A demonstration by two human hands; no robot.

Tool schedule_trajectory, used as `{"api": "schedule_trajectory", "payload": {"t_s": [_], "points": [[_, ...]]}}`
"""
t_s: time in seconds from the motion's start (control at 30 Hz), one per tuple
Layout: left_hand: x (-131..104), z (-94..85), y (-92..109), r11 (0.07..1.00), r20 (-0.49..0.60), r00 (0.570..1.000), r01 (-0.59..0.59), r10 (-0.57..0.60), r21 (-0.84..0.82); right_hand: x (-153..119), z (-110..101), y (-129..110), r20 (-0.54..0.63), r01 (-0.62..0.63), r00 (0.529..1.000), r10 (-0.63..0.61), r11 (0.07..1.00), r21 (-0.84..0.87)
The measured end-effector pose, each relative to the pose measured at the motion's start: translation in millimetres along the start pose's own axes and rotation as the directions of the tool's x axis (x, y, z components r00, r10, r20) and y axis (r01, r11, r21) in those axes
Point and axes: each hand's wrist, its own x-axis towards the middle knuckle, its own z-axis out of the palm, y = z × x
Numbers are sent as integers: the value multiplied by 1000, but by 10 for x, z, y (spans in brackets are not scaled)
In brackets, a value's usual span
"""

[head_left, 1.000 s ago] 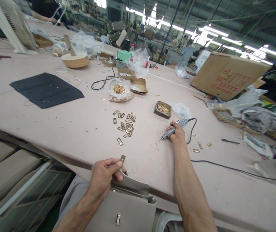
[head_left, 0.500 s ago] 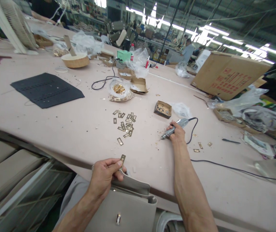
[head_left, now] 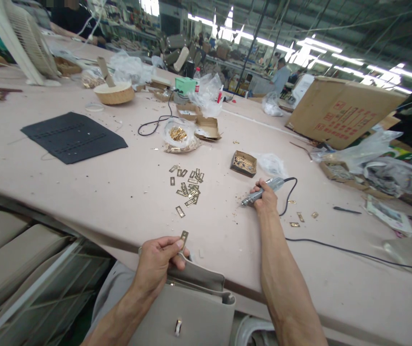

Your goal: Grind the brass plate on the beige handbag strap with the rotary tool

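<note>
My left hand (head_left: 162, 257) pinches a small brass-coloured metal plate (head_left: 184, 235) between thumb and fingers at the table's front edge. The plate's upper end, with a hole in it, sticks up above the thumb; the lower part is hidden. Right by these fingers is the raised flap (head_left: 202, 274) of a grey-beige bag (head_left: 202, 315), which has a metal clasp (head_left: 178, 327) on its front. My right hand (head_left: 266, 197) is closed around a grey electric screwdriver (head_left: 274, 183), its tip pointing left, low over the table. Several matching metal plates (head_left: 191, 190) lie loosely piled between the hands and farther back.
A small box of screws (head_left: 243, 163) stands beyond my right hand. Farther back are a bag of gold-coloured parts (head_left: 177, 134) and a black sheet (head_left: 74, 138). A black cord (head_left: 335, 247) crosses the right side. A large carton (head_left: 346, 110) stands at back right.
The view has shifted very slightly, so everything sits a little to the right and lower. Both hands keep their holds, with no clear movement against the table.
</note>
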Motion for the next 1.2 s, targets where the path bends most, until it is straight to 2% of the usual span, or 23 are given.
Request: {"api": "schedule_trajectory", "payload": {"t_s": [0.13,0.4,0.6,0.97,1.2], "points": [[0,-2,-4,1000,-1,1000,1,-1,7,5,-2,-15,13,28,1000,-28,999,19],[20,-18,-26,999,15,1000,-18,17,30,49,-45,-9,39,6,999,-6,1000,1],[25,-24,-40,999,22,999,-30,30,25,45,-25,13,-5,85,996,-85,996,-12],[-8,-4,-10,1000,31,999,-27,27,-3,22,-32,-34,17,17,1000,-17,1000,-8],[-10,-8,-17,1000,21,1000,-21,21,-6,1,-7,-24,-1,33,999,-33,999,-8]]}}
